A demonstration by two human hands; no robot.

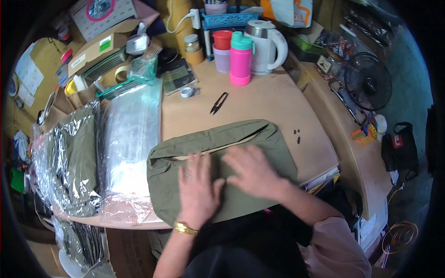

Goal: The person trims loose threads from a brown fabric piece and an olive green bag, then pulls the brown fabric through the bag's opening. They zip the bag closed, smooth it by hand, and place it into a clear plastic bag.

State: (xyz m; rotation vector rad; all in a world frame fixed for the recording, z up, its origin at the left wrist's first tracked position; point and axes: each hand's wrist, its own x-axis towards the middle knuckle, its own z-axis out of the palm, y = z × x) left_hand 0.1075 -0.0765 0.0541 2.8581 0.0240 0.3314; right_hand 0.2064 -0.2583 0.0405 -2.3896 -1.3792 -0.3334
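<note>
An olive-green fabric bag (245, 201) lies flat at the front of the table, with a long slit-like opening near its top edge showing a tan strip. My left hand (198, 185) rests on its left half, fingers stretched toward the opening, a gold watch on the wrist. On the right half lies my right hand (250, 171), fingers spread and slightly blurred, fingertips just below the opening. Neither hand grips anything. Beyond the bag lie black thread snips (219, 103). Several small dark bits (297, 137) sit to its right.
Left of the bag are clear plastic sleeves (132, 139) and plastic-wrapped green fabric items (76, 157). A pink bottle (240, 65), a white kettle (266, 46) and a tape roll (186, 92) stand farther back. A black fan (369, 83) is at the right.
</note>
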